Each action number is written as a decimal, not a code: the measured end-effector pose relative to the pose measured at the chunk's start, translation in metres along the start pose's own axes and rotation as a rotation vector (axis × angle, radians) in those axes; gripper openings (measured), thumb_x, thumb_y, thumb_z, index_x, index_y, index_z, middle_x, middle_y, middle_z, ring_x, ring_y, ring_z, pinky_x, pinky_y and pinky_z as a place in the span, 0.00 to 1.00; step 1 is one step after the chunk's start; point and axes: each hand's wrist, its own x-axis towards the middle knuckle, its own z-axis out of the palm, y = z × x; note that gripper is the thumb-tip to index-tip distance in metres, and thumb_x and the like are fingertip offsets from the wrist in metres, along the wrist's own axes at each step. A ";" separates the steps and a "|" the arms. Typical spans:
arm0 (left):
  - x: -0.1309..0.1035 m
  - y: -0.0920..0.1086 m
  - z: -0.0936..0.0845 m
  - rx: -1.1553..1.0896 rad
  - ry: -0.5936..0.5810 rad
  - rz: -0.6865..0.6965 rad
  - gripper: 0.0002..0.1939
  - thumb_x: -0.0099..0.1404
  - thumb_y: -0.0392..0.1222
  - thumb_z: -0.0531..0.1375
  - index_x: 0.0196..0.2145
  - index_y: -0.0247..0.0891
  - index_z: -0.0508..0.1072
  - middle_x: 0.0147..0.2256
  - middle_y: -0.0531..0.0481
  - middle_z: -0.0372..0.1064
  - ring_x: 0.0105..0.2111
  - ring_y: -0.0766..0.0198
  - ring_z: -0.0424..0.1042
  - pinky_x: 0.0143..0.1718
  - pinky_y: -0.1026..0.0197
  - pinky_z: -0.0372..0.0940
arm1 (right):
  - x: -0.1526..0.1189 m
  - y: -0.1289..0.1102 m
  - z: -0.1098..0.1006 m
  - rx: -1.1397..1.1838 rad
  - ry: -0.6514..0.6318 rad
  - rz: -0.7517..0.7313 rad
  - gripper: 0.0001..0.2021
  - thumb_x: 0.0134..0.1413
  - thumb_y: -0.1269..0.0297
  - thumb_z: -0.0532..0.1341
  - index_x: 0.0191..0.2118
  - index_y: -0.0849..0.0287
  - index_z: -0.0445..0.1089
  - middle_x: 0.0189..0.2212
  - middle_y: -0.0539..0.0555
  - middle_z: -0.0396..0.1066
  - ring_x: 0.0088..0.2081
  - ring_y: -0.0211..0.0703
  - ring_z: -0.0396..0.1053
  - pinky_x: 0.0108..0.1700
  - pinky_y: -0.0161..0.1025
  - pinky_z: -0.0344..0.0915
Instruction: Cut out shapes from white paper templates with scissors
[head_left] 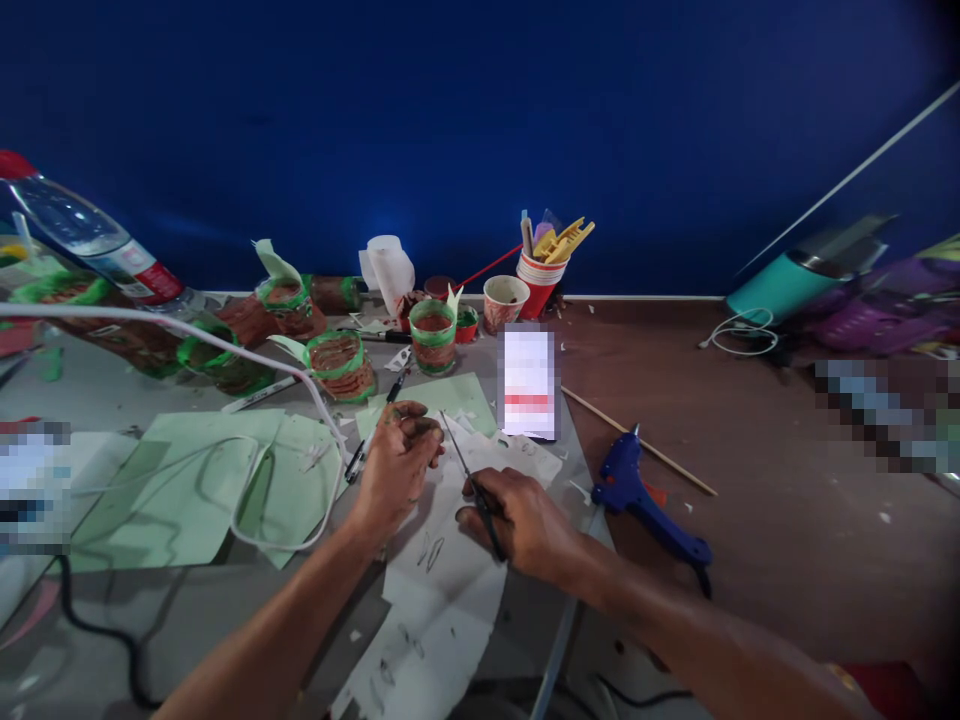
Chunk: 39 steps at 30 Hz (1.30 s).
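Note:
My right hand (506,520) is closed round the dark handles of a pair of scissors (486,510), whose thin blades point up and left. Close to the blade tips, my left hand (405,450) has its fingers curled and pinched together; whatever it holds is too small to make out. Under both hands lies white paper (442,600) with small pencil drawings on it. Pale green paper (184,480) spreads out to the left, with a white cable (330,420) across it.
Brown and green painted jars (433,345) stand behind the hands. Behind a blurred-out phone (527,380) is a red cup (536,285) with tools. A blue glue gun (649,500) and a wooden stick (652,450) lie right. A bottle (105,245) leans at far left.

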 end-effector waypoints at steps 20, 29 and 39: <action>-0.008 -0.008 0.001 -0.044 -0.104 -0.039 0.08 0.57 0.43 0.60 0.29 0.36 0.67 0.22 0.56 0.62 0.23 0.71 0.63 0.29 0.67 0.58 | 0.000 0.002 0.001 0.031 0.039 0.011 0.08 0.53 0.61 0.58 0.35 0.60 0.67 0.24 0.51 0.67 0.26 0.39 0.64 0.28 0.32 0.56; -0.011 -0.007 0.004 -0.016 -0.141 -0.114 0.09 0.56 0.44 0.61 0.27 0.35 0.68 0.22 0.54 0.64 0.23 0.71 0.62 0.27 0.67 0.58 | 0.000 0.001 0.000 0.044 0.036 0.021 0.09 0.53 0.59 0.58 0.34 0.59 0.67 0.25 0.51 0.66 0.26 0.38 0.63 0.28 0.32 0.55; -0.009 -0.006 0.001 0.137 -0.148 0.008 0.09 0.59 0.43 0.58 0.25 0.37 0.67 0.22 0.54 0.62 0.23 0.69 0.61 0.27 0.67 0.57 | -0.001 -0.001 -0.002 0.035 0.023 0.012 0.08 0.53 0.60 0.58 0.34 0.60 0.67 0.24 0.51 0.66 0.26 0.38 0.63 0.28 0.32 0.55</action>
